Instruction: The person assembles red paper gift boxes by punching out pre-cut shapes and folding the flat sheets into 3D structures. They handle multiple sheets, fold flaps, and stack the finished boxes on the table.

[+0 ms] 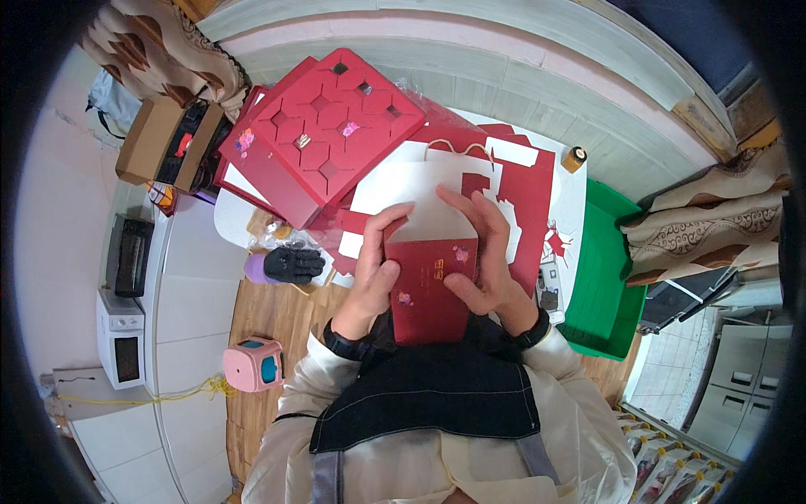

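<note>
Between my two hands is a small red paper box [430, 302] with pink flower prints, gold lettering and a white inside. Its far end stands open, with a white flap raised. My left hand [375, 273] grips the left side, thumb on the front edge. On the right side, my right hand [491, 265] presses its thumb on the front face, its fingers behind the box and flap. Under and beyond the box lie flat red and white card sheets [529, 227]. A large red tray with cross-shaped cut-outs [336, 118] tops a red stack at the far left.
A white table [569, 189] carries the card, a small amber jar [574, 159] and red scraps [556, 242]. A black glove [294, 265] lies at its left edge. At right stands a green bin [600, 277]; at left, a pink stool [253, 364] and an open brown carton [155, 143].
</note>
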A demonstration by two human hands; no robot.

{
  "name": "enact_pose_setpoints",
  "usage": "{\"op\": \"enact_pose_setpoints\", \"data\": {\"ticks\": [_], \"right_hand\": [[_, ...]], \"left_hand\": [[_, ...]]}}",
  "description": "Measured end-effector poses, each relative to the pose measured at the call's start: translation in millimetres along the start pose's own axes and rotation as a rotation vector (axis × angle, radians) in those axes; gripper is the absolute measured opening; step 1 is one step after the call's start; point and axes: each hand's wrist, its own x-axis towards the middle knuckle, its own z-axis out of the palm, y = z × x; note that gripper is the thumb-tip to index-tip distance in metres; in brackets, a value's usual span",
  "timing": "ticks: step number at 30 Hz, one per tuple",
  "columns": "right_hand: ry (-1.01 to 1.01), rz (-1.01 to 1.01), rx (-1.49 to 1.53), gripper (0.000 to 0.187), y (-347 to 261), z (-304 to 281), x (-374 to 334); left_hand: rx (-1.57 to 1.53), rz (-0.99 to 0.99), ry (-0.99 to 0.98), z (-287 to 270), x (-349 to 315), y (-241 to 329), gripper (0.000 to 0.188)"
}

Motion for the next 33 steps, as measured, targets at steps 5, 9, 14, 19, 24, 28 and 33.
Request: {"op": "enact_pose_setpoints", "data": {"ticks": [5, 9, 14, 19, 24, 28, 33], "right_hand": [[0.097, 0.198, 0.079, 0.033, 12.2, 5.3, -2.7], [0.176, 0.242, -0.166, 0.008, 27.1, 0.1, -1.6], [0.320, 0.346, -0.222, 0.009, 27.6, 0.7, -5.0], [0.550, 0.241, -0.094, 0.020, 33.8, 14.1, 2.2], [0.298, 0.339, -0.016, 0.029, 31.7, -9.3, -3.2], [-0.072, 0.570, 0.213, 0.034, 31.6, -34.0, -10.2], [-0.037, 0.596, 0.184, 0.029, 31.8, -28.6, -15.5]], "left_hand": [[-0.176, -0.119, 0.018, -1.2, 13.1, -12.8, 0.032], [-0.200, -0.195, -0.043, -9.1, 17.6, -27.2, 0.029], [0.086, -0.096, -0.071, 1.1, 33.7, -9.7, 0.030], [0.014, -0.285, -0.093, -4.4, 30.6, -16.8, 0.034], [-0.302, -0.389, -0.028, 2.2, 31.5, -21.2, 0.036], [-0.344, -0.513, -0.267, -7.0, 27.9, -14.8, 0.037], [-0.512, -0.628, -0.092, -5.6, 17.7, -25.1, 0.035]]}}
